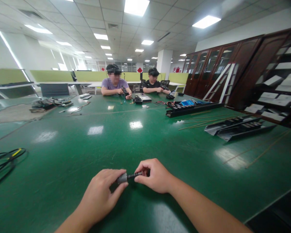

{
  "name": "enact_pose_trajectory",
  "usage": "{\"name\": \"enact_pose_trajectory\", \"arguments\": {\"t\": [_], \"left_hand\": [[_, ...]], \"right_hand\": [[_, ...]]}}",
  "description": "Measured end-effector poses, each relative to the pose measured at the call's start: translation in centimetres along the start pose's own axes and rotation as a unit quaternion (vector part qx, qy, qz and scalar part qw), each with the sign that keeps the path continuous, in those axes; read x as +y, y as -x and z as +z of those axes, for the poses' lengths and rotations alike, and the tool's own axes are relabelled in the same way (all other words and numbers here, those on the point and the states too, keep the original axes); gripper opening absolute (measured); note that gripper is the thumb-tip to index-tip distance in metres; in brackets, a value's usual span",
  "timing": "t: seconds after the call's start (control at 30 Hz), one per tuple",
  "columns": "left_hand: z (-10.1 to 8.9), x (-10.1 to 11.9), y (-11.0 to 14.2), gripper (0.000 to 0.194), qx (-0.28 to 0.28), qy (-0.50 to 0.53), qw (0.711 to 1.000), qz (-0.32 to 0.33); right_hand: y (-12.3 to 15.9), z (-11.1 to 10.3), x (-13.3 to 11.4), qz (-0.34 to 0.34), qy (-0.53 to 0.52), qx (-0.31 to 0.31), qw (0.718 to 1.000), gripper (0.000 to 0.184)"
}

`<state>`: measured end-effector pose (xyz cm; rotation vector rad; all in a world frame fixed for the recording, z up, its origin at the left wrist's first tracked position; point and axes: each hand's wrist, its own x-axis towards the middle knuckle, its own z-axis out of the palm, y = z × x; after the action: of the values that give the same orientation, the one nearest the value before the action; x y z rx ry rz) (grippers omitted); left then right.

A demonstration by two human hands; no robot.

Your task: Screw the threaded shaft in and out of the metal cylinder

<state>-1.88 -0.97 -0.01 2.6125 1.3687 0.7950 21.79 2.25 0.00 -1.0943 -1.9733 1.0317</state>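
At the lower centre of the frame, the left hand pinches a short grey metal cylinder between thumb and fingers, while the right hand, its fingertips closed together, grips the far end of a slim dark rod that extends from the cylinder's right side. Both pieces sit above a glossy green surface, with a looped black cable with a yellow band at the left edge and 2 black metal U-shaped channels at the right.
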Motion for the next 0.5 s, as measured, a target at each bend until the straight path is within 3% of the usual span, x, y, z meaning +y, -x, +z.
{"name": "enact_pose_trajectory", "arguments": {"t": [0.5], "left_hand": [[-0.14, -0.12, -0.06, 0.029, 0.003, -0.003, 1.0, -0.008]], "right_hand": [[-0.06, -0.03, 0.16, 0.007, 0.0, 0.003, 1.0, 0.011]]}}
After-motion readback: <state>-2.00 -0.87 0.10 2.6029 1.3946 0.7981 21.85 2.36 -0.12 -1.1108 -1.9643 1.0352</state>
